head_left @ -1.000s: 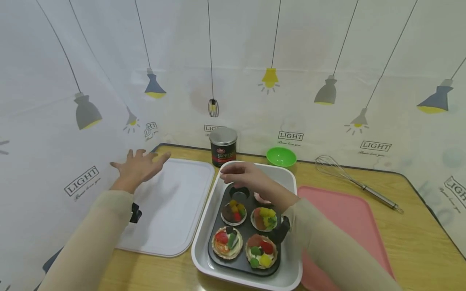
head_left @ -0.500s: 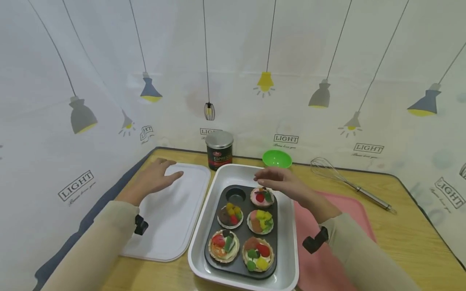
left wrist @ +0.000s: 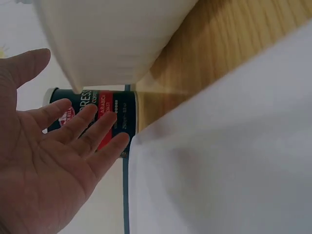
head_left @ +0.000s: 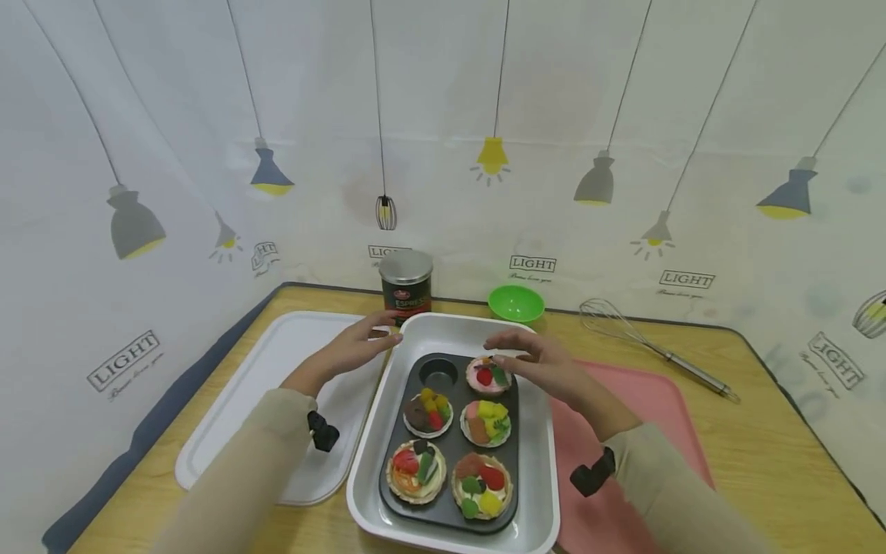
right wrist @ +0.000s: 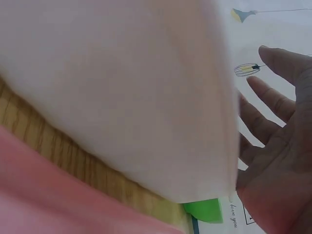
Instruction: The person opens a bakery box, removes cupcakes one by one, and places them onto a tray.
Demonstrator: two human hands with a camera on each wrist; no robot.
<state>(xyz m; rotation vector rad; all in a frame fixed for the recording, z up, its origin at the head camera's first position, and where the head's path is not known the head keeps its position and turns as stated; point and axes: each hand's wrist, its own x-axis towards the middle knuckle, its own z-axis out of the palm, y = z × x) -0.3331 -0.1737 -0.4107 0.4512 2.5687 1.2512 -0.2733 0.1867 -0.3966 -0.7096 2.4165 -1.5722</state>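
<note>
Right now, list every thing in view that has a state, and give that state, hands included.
Left hand: open, holding nothing
Right hand: open, holding nothing
Pan: in the basin, five cups filled, far left one empty
Tarts: seated in their cups
Basin: uncovered, holding the pan
Can: upright, lid on
Bowl: mouth up
Whisk: lying down
White tray: lying flat
Pink tray: lying flat

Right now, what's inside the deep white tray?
A dark muffin pan with five decorated tarts in its cups; the far-left cup is empty. The floor of the tray beneath the pan is hidden.
</note>
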